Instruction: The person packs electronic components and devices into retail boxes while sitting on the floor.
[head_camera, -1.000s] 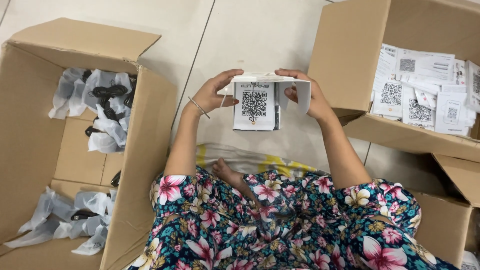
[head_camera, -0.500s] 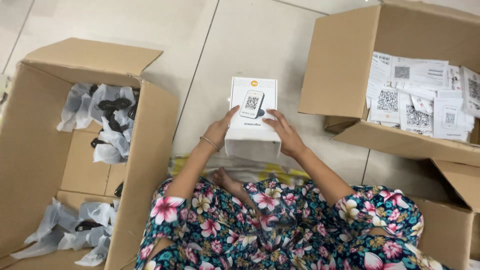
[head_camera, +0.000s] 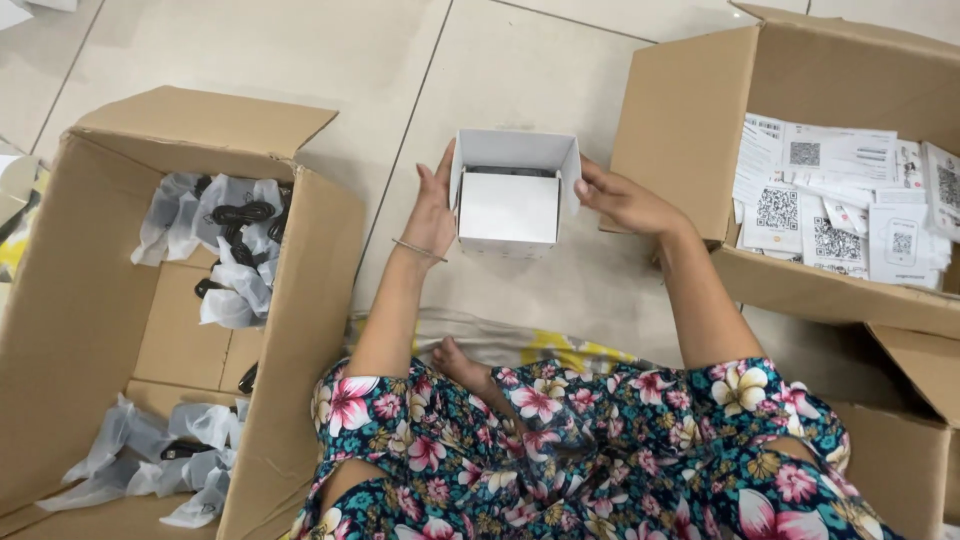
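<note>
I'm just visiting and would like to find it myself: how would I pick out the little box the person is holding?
Look at the pale tiled floor between the two big brown cartons, above the flowered lap. There the left hand and right hand hold the small white box by its sides. Unlike the brown cartons, it is white, small, with its flaps open.

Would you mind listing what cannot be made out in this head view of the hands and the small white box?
- Contents of the small white box: only a dark strip shows behind its white inner flap.
- Left hand palm and right hand fingertips: hidden by the box walls.
- Dark items in the plastic bags: blurred by wrapping.
- Right carton of paper leaflets: cut off by the frame edge.
</note>
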